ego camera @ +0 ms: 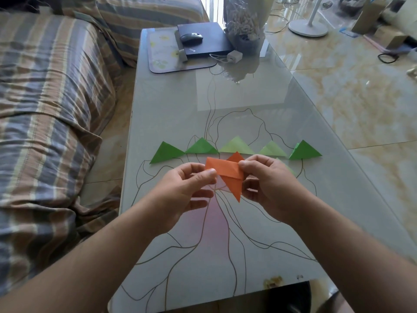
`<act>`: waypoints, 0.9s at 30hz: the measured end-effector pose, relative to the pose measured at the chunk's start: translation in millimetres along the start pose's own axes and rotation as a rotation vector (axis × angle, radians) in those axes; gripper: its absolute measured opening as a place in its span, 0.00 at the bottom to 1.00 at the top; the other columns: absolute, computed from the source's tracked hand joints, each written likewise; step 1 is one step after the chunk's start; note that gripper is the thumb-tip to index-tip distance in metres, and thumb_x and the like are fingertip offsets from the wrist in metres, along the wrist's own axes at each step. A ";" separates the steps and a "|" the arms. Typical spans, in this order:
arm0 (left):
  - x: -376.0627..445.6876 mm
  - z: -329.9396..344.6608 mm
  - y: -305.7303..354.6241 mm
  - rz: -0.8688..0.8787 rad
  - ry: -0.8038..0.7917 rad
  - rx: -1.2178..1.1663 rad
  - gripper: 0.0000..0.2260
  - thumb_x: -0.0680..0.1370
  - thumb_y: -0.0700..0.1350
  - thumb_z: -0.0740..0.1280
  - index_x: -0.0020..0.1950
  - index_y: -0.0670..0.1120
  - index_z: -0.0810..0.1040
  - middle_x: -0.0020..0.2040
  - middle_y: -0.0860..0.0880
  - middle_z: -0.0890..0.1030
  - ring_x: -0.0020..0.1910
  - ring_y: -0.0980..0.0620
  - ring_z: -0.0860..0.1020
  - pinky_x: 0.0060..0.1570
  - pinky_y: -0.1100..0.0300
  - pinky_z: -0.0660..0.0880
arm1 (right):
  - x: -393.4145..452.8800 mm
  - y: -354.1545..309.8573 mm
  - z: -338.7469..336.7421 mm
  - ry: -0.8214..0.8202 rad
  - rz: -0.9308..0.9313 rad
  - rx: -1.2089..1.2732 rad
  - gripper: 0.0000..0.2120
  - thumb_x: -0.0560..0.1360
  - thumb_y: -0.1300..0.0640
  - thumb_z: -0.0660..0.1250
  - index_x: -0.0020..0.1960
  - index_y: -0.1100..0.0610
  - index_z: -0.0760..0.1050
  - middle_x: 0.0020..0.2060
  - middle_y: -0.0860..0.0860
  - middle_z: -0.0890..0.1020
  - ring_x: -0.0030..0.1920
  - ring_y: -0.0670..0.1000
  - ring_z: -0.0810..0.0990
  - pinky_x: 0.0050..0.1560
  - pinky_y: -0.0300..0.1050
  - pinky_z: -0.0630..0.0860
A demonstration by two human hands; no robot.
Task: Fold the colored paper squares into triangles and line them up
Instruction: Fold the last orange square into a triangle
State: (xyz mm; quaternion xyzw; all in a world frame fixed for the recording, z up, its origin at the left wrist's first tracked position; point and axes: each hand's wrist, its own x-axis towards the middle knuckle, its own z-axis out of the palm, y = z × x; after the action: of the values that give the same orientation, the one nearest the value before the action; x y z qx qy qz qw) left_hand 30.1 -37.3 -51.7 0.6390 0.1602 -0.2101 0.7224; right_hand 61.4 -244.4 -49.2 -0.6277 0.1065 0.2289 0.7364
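Head view, centre of the frame: both hands hold an orange paper [228, 171] just above the glass table [259, 105]. The left hand [187, 188] pinches its left edge between thumb and forefinger, and the right hand [264, 179] pinches the right edge likewise, so each is clamped on the sheet. A flap is turned over across the top, with points sticking up and down behind it. To fold it well, I'd say the corners want bringing exactly together before the crease is pressed flat, best against the table, running a fingertip outward from the middle.

Just beyond the hands, five green triangles [234, 149] lie in a row, tips nearly touching: three darker, the two between them paler. The paper looks thin, matte and crisp-edged. The tabletop is smooth and glossy, with a line drawing of a flower beneath it. At the upper left of the frame, a striped sofa cover [52, 91] hangs in soft wrinkles.
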 end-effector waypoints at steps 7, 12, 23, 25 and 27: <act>0.0 8.3 -7.2 0.096 0.032 0.030 0.10 0.80 0.34 0.69 0.59 0.43 0.80 0.49 0.44 0.87 0.50 0.45 0.86 0.53 0.52 0.82 | -3.2 11.6 9.2 -0.057 0.132 -0.123 0.12 0.81 0.60 0.66 0.39 0.53 0.77 0.37 0.55 0.81 0.34 0.55 0.80 0.38 0.46 0.74; 0.5 -0.1 -6.9 0.220 0.146 0.252 0.10 0.80 0.37 0.70 0.57 0.49 0.77 0.45 0.44 0.85 0.46 0.46 0.86 0.48 0.54 0.84 | -2.8 15.8 8.4 -0.002 -0.072 -0.403 0.02 0.80 0.57 0.70 0.50 0.55 0.77 0.41 0.53 0.81 0.37 0.51 0.81 0.41 0.45 0.76; -3.0 0.5 -19.8 0.864 0.061 0.962 0.09 0.78 0.48 0.75 0.58 0.51 0.87 0.51 0.56 0.83 0.46 0.57 0.81 0.45 0.63 0.80 | -1.4 22.4 11.3 -0.081 -0.068 -0.242 0.13 0.80 0.61 0.69 0.62 0.50 0.78 0.44 0.57 0.80 0.38 0.53 0.80 0.43 0.47 0.79; -4.4 -1.3 -16.7 0.769 0.081 0.897 0.13 0.75 0.46 0.78 0.59 0.54 0.86 0.53 0.58 0.83 0.50 0.59 0.81 0.47 0.65 0.80 | 1.7 20.1 7.5 -0.066 -0.039 -0.151 0.15 0.74 0.68 0.65 0.57 0.55 0.81 0.43 0.59 0.79 0.39 0.55 0.78 0.42 0.49 0.79; -4.2 -5.5 -12.3 0.638 0.091 0.822 0.16 0.73 0.44 0.78 0.59 0.58 0.84 0.54 0.60 0.82 0.53 0.61 0.81 0.51 0.64 0.81 | 3.4 16.5 3.8 -0.076 -0.026 -0.050 0.19 0.72 0.73 0.61 0.56 0.58 0.81 0.45 0.61 0.79 0.41 0.56 0.79 0.44 0.51 0.81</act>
State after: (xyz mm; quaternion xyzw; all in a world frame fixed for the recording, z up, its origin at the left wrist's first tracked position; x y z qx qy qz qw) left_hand 20.4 -32.6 -60.9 0.8952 -0.1070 0.0030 0.4326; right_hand 56.1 -238.2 -64.5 -0.6383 0.0644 0.2455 0.7268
